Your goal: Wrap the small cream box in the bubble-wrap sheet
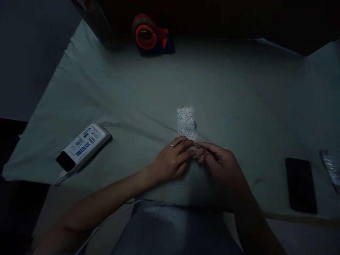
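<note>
A small strip of clear bubble wrap (pixel 186 122) lies near the middle of the cloth-covered table, its far end flat on the cloth. My left hand (pixel 174 158), with a ring on one finger, holds the near part down with bent fingers. From the other side, my right hand (pixel 219 159) pinches the near end between thumb and fingers, close to the left fingertips. The fingers cover part of that near end, and dim light hides whether anything is inside the wrap.
A white power bank (pixel 86 147) with a cable lies to the left. An orange tape dispenser (pixel 146 37) stands at the back. On the right are a dark phone (pixel 301 185) and a shiny plastic packet (pixel 332 168). The pale green cloth (pixel 225 92) has wrinkles.
</note>
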The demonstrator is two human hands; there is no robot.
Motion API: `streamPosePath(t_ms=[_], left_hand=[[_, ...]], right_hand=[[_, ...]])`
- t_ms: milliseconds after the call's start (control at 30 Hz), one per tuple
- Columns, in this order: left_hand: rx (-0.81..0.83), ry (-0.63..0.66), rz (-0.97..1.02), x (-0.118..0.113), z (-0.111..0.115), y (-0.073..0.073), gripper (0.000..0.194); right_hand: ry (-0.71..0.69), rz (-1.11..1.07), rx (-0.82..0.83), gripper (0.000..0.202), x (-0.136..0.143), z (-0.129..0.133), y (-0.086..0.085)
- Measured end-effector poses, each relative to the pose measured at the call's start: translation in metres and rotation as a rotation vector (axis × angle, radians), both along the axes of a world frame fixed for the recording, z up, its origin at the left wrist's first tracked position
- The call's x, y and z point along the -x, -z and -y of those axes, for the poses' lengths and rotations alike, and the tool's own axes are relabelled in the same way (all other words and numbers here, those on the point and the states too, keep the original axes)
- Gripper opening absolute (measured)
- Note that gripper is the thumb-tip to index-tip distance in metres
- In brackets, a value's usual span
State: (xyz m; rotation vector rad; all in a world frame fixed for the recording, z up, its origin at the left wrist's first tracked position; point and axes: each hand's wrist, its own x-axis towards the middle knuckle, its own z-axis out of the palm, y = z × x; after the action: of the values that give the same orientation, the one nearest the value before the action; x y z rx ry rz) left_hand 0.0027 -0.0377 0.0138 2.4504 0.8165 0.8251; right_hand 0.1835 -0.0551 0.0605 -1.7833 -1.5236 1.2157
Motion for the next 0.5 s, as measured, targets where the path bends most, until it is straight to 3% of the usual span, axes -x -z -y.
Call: streamPosePath(t_ms=[133, 267, 367, 500], left_hand=[[-0.027, -0.002, 0.014, 0.001, -0.001, 0.001, 0.031], [-0.057, -0.022, 0.008, 0.000, 0.000, 0.004, 0.020], [-0.083, -0.017, -0.045, 0.000, 0.001, 0.007, 0.025], [-0.055, -0.003, -0.115, 0.002, 0.002, 0.008, 0.029]], right_hand=[[-0.024, 0.003, -0.002, 0.030, -0.005, -0.005, 0.004], [-0.072, 0.137, -0.098, 0.025, 0.005, -0.010, 0.006], [-0.081, 0.214, -0.134, 0.019, 0.011, -0.016, 0.005], [-0.073, 0.058, -0.049, 0.020, 0.012, -0.023, 0.007]])
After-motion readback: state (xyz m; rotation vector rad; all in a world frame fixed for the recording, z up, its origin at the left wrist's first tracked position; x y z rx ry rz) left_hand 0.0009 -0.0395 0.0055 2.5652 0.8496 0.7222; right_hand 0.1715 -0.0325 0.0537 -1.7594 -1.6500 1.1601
